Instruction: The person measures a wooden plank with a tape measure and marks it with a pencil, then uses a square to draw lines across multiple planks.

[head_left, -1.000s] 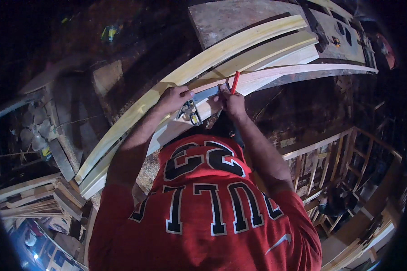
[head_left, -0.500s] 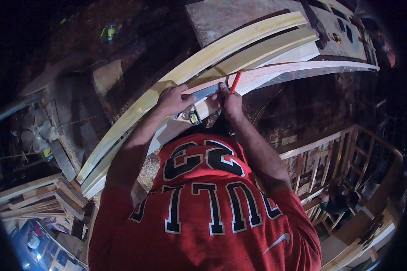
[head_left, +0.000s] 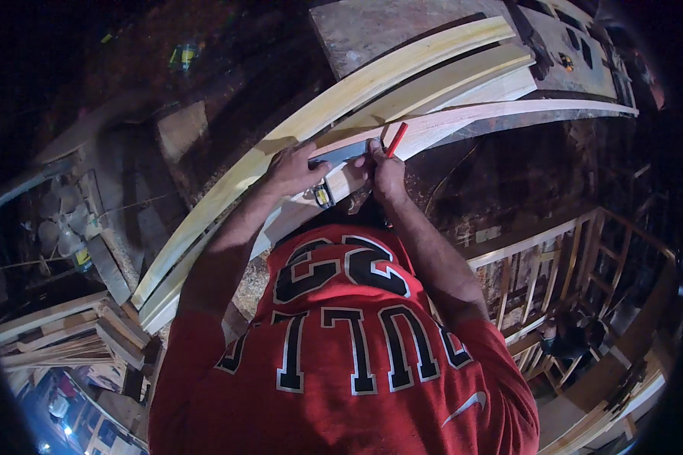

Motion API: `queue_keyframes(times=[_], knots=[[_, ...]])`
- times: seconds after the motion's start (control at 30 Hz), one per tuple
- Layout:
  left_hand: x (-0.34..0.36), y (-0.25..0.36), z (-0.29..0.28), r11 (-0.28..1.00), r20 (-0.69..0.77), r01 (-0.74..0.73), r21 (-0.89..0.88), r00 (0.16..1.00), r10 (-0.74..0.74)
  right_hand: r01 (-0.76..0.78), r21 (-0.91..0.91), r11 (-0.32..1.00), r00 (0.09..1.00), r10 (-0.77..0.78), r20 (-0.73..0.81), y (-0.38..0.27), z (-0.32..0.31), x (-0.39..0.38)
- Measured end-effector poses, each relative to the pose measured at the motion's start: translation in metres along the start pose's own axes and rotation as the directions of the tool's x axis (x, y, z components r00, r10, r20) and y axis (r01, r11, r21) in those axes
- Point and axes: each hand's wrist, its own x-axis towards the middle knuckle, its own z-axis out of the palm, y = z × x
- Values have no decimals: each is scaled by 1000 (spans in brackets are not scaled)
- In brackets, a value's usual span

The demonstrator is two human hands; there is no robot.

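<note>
My left hand [head_left: 291,171] grips the left end of a flat grey metal strip [head_left: 345,154], its thumb and forefinger on either side. The strip lies along a pale curved wooden board [head_left: 425,138]. My right hand [head_left: 388,173] is closed at the strip's other end, its thumb near the tip. A red pencil [head_left: 397,139] sticks up out of that same hand; the fingers beneath are partly hidden. Just below the strip, close to my left thumb, sits a small yellow and black piece [head_left: 323,195] with a light rim. Whether it is joined to the strip, I cannot tell.
Beyond my hands lie more curved boards [head_left: 402,61], next to a worn flat panel [head_left: 402,23]. Stacked timber [head_left: 68,334] is at the lower left. On the right stand a slatted wooden frame [head_left: 539,269] and another person [head_left: 571,335]. Bottles [head_left: 72,239] stand at the left.
The small yellow and black piece by my left thumb has turned and shifted slightly. Both hands, the strip and the red pencil stay almost where they were.
</note>
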Motion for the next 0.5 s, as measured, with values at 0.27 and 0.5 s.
queue_keyframes(times=[0.27,0.5], knots=[[1,1,-1,999,-13,-18,26,1000,19,-8,-87,996,1000,8,-2,8,-8,8],[1,-3,2,995,-27,-54,-82,998,52,26,-132,991,999,-31,-40,15,-7,16]])
